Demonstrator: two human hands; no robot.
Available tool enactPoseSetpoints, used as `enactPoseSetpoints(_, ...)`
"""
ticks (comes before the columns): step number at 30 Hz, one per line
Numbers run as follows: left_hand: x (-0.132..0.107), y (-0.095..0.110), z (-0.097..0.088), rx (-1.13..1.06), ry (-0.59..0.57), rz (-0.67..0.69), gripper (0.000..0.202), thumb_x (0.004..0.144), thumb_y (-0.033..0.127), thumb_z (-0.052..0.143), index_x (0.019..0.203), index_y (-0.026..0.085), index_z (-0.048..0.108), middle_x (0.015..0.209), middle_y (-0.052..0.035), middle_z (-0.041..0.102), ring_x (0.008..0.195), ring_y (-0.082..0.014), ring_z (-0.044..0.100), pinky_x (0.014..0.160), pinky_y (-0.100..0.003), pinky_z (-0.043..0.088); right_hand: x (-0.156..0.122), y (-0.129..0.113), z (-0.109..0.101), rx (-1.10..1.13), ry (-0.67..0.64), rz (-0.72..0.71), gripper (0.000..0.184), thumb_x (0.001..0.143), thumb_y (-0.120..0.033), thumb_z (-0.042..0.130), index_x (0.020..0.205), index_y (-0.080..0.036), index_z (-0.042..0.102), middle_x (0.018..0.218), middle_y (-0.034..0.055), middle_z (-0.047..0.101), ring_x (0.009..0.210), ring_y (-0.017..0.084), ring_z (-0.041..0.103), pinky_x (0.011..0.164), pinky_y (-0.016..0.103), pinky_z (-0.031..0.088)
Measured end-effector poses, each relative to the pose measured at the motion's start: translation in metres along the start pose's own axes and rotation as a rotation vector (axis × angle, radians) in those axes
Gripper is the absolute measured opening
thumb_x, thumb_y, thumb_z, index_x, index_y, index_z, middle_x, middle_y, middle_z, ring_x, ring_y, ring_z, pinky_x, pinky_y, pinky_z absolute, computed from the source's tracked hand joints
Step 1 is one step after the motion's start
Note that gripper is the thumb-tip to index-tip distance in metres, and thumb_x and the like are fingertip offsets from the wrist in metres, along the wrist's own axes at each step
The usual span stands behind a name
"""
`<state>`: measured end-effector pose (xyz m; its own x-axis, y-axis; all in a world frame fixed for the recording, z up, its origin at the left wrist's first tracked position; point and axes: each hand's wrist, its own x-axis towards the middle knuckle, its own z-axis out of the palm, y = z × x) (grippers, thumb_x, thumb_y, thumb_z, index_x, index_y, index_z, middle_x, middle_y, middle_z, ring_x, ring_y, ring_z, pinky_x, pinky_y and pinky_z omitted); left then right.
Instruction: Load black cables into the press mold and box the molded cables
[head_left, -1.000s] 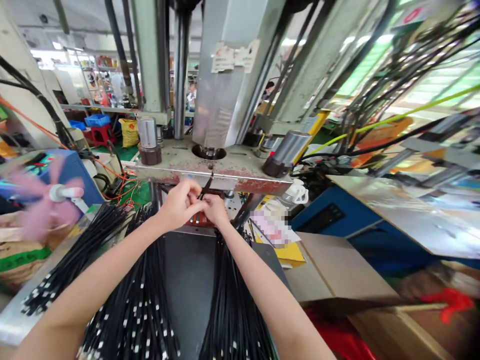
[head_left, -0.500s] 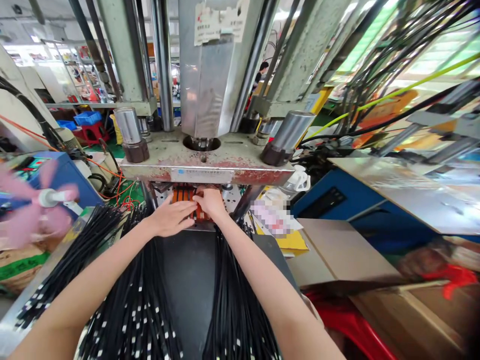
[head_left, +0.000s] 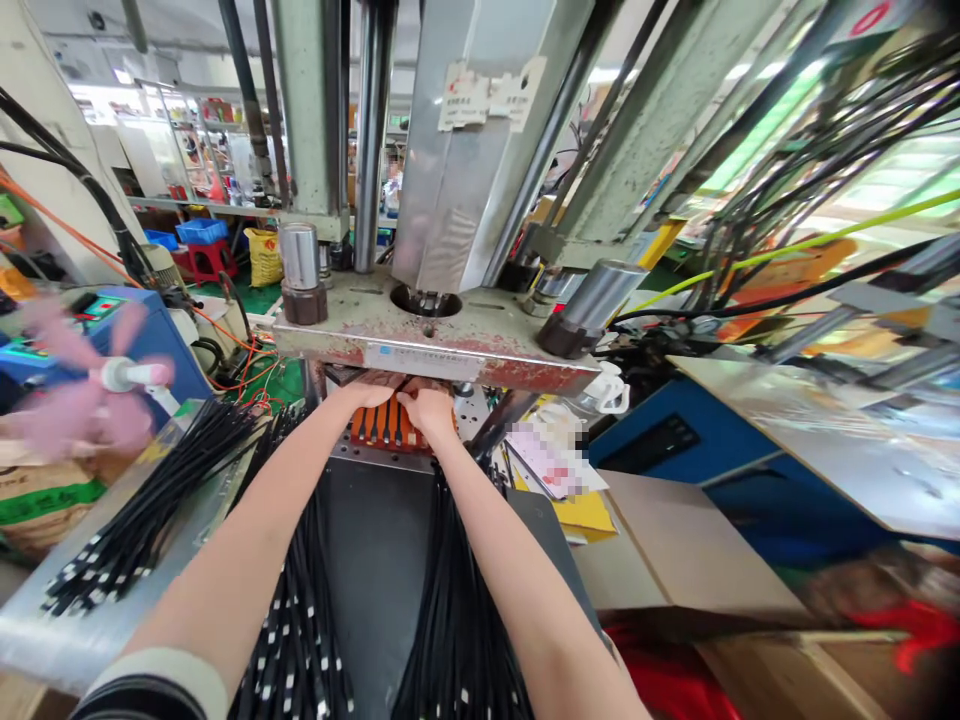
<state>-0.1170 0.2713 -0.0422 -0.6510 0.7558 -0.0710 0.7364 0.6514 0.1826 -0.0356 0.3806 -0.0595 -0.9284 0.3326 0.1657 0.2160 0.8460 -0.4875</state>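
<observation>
My left hand (head_left: 380, 387) reaches under the plate of a press, over the far side of an orange mould (head_left: 365, 418). Its fingers look stretched out towards the right, and their tips are in shadow. Beside it, my right hand (head_left: 430, 406) rests on the mould's right part with thumb and fingers drawn together; what they pinch is hidden. Several black cables (head_left: 387, 428) lie side by side in the mould's slots, ends facing me. The press plate (head_left: 517, 372) hangs just above both hands.
Bundles of black cables (head_left: 300, 630) drape left and right of a black board (head_left: 379, 590); another bundle (head_left: 150, 500) lies on a metal table. A pink fan (head_left: 112, 375) spins at left. Papers (head_left: 544, 460) and cardboard (head_left: 690, 540) are at right.
My left hand has moved forward and right, deeper under the plate, uncovering the cables at the mould's front. My right hand stays on the mould's right part. The view has shifted slightly.
</observation>
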Motion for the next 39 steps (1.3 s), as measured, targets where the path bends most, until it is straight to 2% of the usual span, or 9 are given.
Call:
enactPoseSetpoints(6,-0.083,-0.011,0.021,-0.038,0.253,0.098,0.050,0.100,0.038,0.020,0.134,0.015,0.047,0.141,-0.0083,0.050,0.130,-0.0172,0.044,0.110,-0.031,0.033,-0.079,0.067,-0.026,-0.035,0.187,-0.127,0.028,0.091,-0.033,0.048,0.098,-0.014,0.068,0.093,0.0124,0.070,0.088,0.023,0.065,0.078,0.032,0.046)
enactPoseSetpoints(9,-0.144,-0.011,0.033,0.126,0.328,-0.079,0.039,0.096,0.039,0.037,0.107,0.013,0.064,0.112,-0.0128,0.063,0.111,-0.0244,0.055,0.097,-0.037,0.044,-0.123,0.105,-0.035,-0.380,-0.076,0.051,0.036,0.091,-0.043,0.048,0.080,-0.016,0.069,0.078,0.0157,0.069,0.076,0.030,0.067,0.065,0.036,0.044)
enactPoseSetpoints(13,-0.186,-0.007,0.042,0.320,0.064,-0.411,0.026,0.088,0.031,0.053,0.091,0.010,0.067,0.102,-0.0169,0.059,0.104,-0.0314,0.055,0.076,-0.039,0.052,-0.148,0.113,-0.032,-0.357,-0.417,0.101,0.024,0.087,-0.037,0.055,0.079,-0.021,0.070,0.077,0.0097,0.072,0.078,0.027,0.068,0.065,0.032,0.043)
enactPoseSetpoints(16,-0.186,-0.010,0.047,0.290,0.025,-0.433,0.022,0.089,0.020,0.047,0.087,0.010,0.066,0.102,-0.0169,0.056,0.104,-0.0301,0.054,0.076,-0.038,0.051,-0.146,0.106,-0.026,-0.380,-0.366,0.142,0.027,0.090,-0.036,0.049,0.084,-0.020,0.070,0.086,0.0119,0.072,0.082,0.028,0.069,0.065,0.032,0.043)
enactPoseSetpoints(22,-0.175,-0.015,0.035,-0.166,0.356,-0.041,0.016,0.094,0.020,0.041,0.086,0.016,0.055,0.087,-0.0050,0.058,0.085,-0.0166,0.056,0.082,-0.030,0.044,-0.142,0.107,-0.029,-0.273,-0.232,0.142,0.023,0.089,-0.032,0.050,0.081,-0.019,0.067,0.081,0.0111,0.072,0.080,0.029,0.068,0.064,0.032,0.041)
enactPoseSetpoints(26,-0.167,0.020,0.002,-0.419,0.362,0.086,0.014,0.095,0.025,0.040,0.089,0.019,0.051,0.068,0.0040,0.054,0.061,-0.0107,0.051,0.063,-0.024,0.039,-0.155,0.084,-0.051,0.164,-0.076,0.000,0.019,0.089,-0.033,0.050,0.081,-0.020,0.060,0.068,0.0025,0.067,0.064,0.019,0.064,0.060,0.027,0.041)
enactPoseSetpoints(31,-0.145,0.074,-0.038,-0.740,0.357,0.195,0.018,0.094,0.032,0.043,0.094,0.017,0.054,0.068,0.0036,0.054,0.059,-0.0087,0.051,0.057,-0.020,0.039,-0.165,0.035,-0.073,0.557,-0.009,-0.224,0.015,0.091,-0.032,0.049,0.086,-0.020,0.057,0.068,-0.0009,0.063,0.059,0.012,0.057,0.056,0.022,0.041)
enactPoseSetpoints(34,-0.132,0.095,-0.049,-0.968,0.265,0.249,0.023,0.091,0.033,0.047,0.101,0.015,0.060,0.071,0.0020,0.055,0.052,-0.0062,0.048,0.048,-0.018,0.039,-0.160,0.020,-0.073,0.674,0.084,-0.222,0.014,0.092,-0.030,0.048,0.085,-0.020,0.055,0.068,-0.0016,0.062,0.057,0.010,0.053,0.054,0.021,0.039)
enactPoseSetpoints(39,-0.122,0.107,-0.055,-1.179,0.255,0.286,0.020,0.082,0.033,0.063,0.081,0.013,0.066,0.073,0.0009,0.054,0.048,-0.0046,0.054,0.047,-0.017,0.046,-0.155,0.006,-0.067,0.813,0.180,-0.242,0.016,0.094,-0.031,0.046,0.086,-0.019,0.054,0.070,-0.0018,0.056,0.059,0.010,0.049,0.056,0.022,0.039)
